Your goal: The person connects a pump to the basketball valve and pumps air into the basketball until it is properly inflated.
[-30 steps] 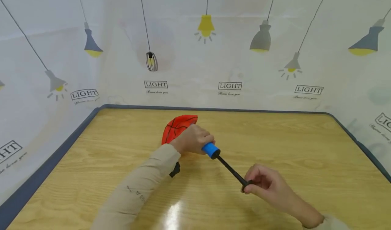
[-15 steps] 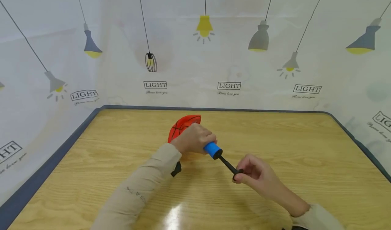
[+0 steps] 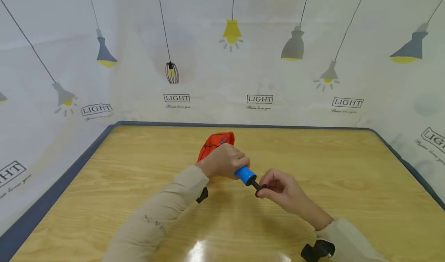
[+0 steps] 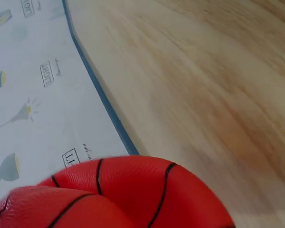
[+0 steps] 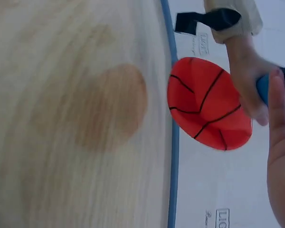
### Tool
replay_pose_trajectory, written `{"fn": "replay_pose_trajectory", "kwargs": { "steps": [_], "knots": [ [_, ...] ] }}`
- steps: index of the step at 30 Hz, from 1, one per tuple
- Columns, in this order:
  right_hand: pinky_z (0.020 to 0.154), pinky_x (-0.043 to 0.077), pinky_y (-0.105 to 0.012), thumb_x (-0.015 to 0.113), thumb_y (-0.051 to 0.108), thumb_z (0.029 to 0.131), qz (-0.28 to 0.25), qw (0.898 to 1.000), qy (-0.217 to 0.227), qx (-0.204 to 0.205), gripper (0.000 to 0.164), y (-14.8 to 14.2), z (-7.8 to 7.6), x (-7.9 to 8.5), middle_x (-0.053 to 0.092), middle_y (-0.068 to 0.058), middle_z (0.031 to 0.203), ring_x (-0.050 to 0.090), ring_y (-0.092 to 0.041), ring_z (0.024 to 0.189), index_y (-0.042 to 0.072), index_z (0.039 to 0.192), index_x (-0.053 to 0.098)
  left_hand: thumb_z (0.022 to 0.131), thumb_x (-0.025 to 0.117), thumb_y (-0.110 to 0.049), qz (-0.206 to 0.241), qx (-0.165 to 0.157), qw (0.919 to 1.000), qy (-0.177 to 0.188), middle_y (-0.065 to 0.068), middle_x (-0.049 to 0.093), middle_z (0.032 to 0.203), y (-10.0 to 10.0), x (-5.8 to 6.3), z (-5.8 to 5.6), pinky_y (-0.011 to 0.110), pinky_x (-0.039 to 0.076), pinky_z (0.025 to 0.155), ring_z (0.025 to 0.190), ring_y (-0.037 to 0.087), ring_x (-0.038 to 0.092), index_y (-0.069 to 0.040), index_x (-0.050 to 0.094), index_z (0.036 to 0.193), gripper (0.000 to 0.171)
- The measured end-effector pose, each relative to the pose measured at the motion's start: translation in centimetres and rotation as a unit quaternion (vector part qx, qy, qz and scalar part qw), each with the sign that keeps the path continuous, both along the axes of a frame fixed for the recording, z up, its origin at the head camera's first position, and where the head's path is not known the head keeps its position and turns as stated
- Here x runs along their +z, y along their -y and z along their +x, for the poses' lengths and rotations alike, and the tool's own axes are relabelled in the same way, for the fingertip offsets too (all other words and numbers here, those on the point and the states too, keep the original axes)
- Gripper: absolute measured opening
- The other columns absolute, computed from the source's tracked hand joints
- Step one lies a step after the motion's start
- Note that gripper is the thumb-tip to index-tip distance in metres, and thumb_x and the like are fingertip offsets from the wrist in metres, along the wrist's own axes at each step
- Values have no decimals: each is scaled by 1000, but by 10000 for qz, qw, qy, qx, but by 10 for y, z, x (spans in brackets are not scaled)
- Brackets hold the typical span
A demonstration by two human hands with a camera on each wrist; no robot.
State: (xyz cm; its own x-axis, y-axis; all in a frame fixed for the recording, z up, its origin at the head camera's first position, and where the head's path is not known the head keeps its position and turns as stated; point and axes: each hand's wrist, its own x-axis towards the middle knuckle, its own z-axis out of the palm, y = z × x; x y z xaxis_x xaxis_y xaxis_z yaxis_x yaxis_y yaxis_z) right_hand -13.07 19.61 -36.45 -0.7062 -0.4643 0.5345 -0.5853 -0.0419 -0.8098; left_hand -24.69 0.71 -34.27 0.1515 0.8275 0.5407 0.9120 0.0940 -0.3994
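One blue pump (image 3: pixel 245 174), centre of the head frame: the left hand (image 3: pixel 226 160) grips its barrel, the right hand (image 3: pixel 284 191) pinches its black handle (image 3: pixel 258 192). One red ball (image 3: pixel 211 143), dented, black-lined, lies up-left of it. Wood-grain surface (image 3: pixel 330 165), lower frame.

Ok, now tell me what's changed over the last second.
The right hand moved leftward and away from the person, toward the blue pump barrel, so much less of the black rod shows. The red ball and left hand shifted slightly right. Nothing was grabbed or released: the left hand still grips the barrel, the right still pinches the rod's outer end.
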Motion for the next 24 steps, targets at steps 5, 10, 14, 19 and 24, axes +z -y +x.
{"fn": "replay_pose_trajectory", "kwargs": {
  "steps": [5,10,14,19,24],
  "knots": [
    [54,49,-26,55,-9,80,-25,9991,421,10,11,-5,23,4,58,-7,82,60,-13,69,-1,86,50,72,66,-23,-68,90,9999,-77,-7,51,53,2,-3,-1,15,39,47,44,4,49,-13,49,65,21],
    [59,51,-26,52,-15,79,-339,9968,285,663,14,-19,43,9,55,-9,86,60,-12,76,-4,86,47,70,68,-23,185,269,9994,-74,-6,50,51,10,3,-4,17,37,44,42,5,47,-13,46,61,26],
    [61,51,-27,51,-13,80,-330,9960,91,830,12,-18,29,8,54,-10,87,59,-12,78,-4,86,46,71,68,-22,206,123,9994,-234,-6,49,50,4,9,-4,17,35,43,42,5,47,-13,47,61,25],
    [59,51,-27,51,-8,82,-246,9983,19,532,7,-3,0,3,54,-12,83,61,-14,73,-4,85,46,72,66,-21,107,-62,9996,-251,-6,47,50,-2,9,-1,16,35,43,41,5,45,-12,48,63,23],
    [53,49,-26,52,-5,83,-29,9997,-179,138,8,8,1,5,55,-14,82,60,-15,68,-3,88,47,73,66,-22,-11,77,9997,-250,-6,46,50,6,10,-4,17,34,42,41,5,44,-12,47,63,23]
  ]
}}
